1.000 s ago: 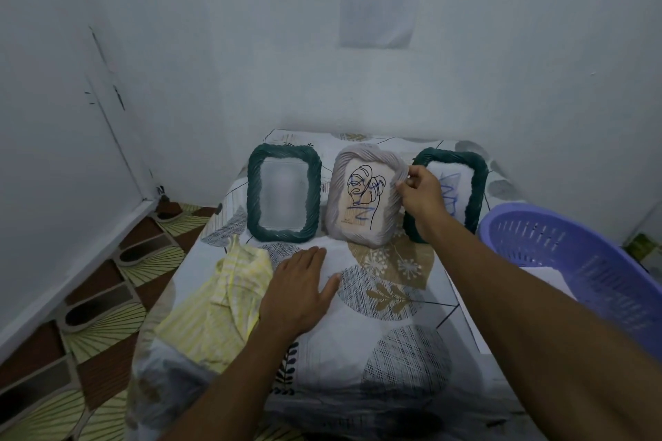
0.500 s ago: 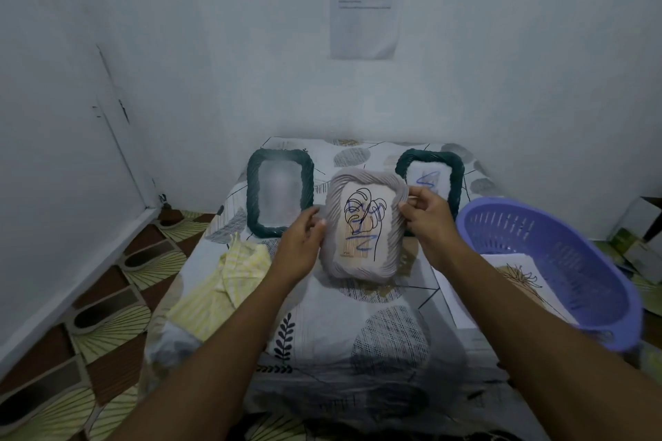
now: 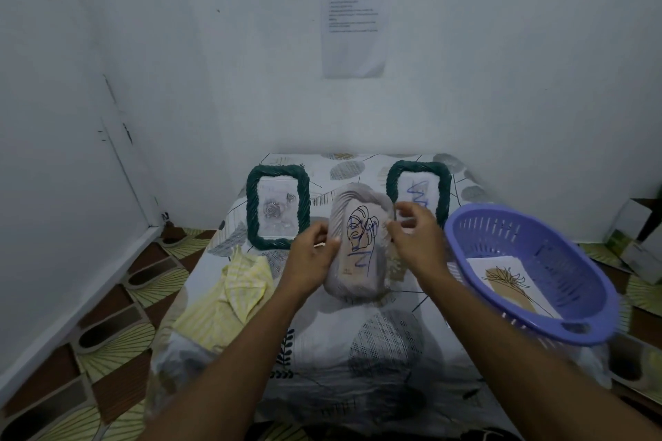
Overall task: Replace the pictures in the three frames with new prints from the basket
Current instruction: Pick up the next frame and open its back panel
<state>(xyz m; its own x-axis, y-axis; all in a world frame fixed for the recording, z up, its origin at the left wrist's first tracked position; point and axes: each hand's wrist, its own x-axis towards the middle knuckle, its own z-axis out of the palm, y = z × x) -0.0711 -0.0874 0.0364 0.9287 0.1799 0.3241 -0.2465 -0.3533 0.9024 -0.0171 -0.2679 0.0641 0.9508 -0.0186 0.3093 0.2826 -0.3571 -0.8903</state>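
Observation:
A grey rope-edged frame (image 3: 358, 243) with a line-drawn face picture is lifted off the table and tilted back. My left hand (image 3: 311, 254) grips its left edge. My right hand (image 3: 415, 240) is at its right edge with fingers spread and blurred; I cannot tell whether it holds the frame. Two dark green frames stand behind: the left one (image 3: 277, 206) holds a rose picture, the right one (image 3: 417, 190) shows blue scribbles. A purple basket (image 3: 530, 272) at the right holds a new print (image 3: 508, 283) with a plant drawing.
The table (image 3: 358, 351) has a patterned leaf cloth. A yellow striped cloth (image 3: 229, 297) lies at its left side. White walls close in behind and left, with a paper sheet (image 3: 353, 21) taped up. Boxes (image 3: 641, 240) sit at the far right.
The grey frame came forward from the row and tilted back. My left hand rose from the table to its left edge. My right hand's fingers have spread at the right edge.

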